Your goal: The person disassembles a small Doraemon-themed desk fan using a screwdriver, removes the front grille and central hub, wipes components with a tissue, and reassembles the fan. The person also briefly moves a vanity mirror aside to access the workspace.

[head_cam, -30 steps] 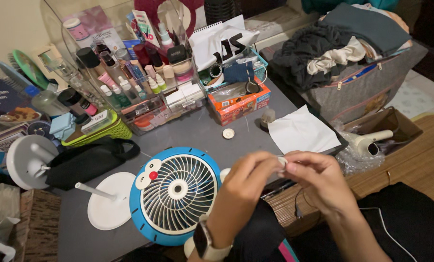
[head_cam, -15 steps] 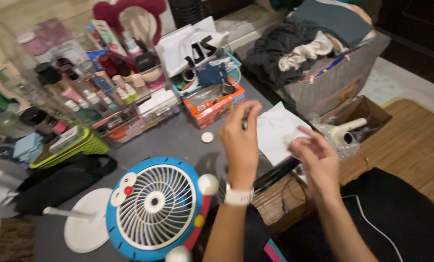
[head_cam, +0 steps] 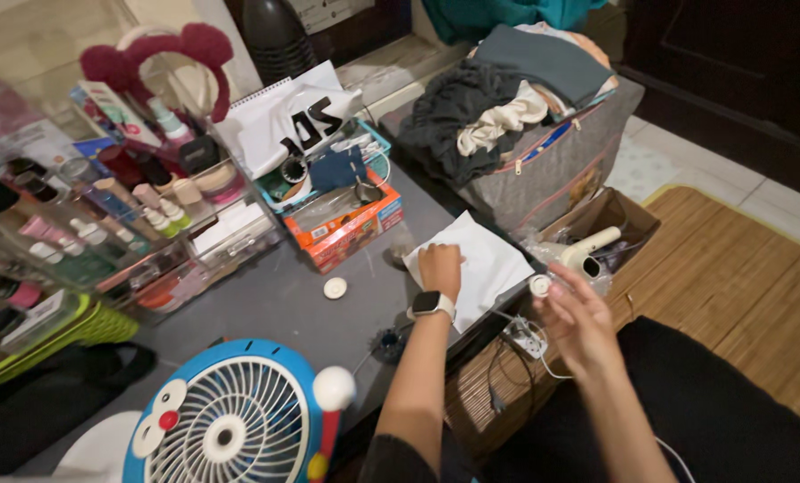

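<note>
My left hand (head_cam: 439,267) rests on the white sheet of paper (head_cam: 485,266) that lies at the right edge of the grey desk (head_cam: 283,300). Its fingers are curled down onto the sheet; I cannot tell whether anything is pinched under them. A watch with a white face (head_cam: 431,304) sits on that wrist.

My right hand (head_cam: 579,324) is off the desk edge, fingers spread and partly bent. At its fingertips is a small round white part (head_cam: 540,285), touching or pinched lightly; the exact grip is not clear.

A small cream disc (head_cam: 334,287) lies on the desk left of the sheet, apart from it. A dark round piece (head_cam: 387,343) lies near my left forearm. The blue and white fan (head_cam: 230,420) lies face up at the near edge of the desk. An orange box (head_cam: 346,231) stands behind the disc, with clear organisers of cosmetics (head_cam: 140,233) to its left.

Beside the desk, a grey bag (head_cam: 543,161) holds folded clothes. A cardboard box (head_cam: 614,224) next to it contains a white hair dryer (head_cam: 588,253). White cables (head_cam: 525,344) hang below the desk edge.
</note>
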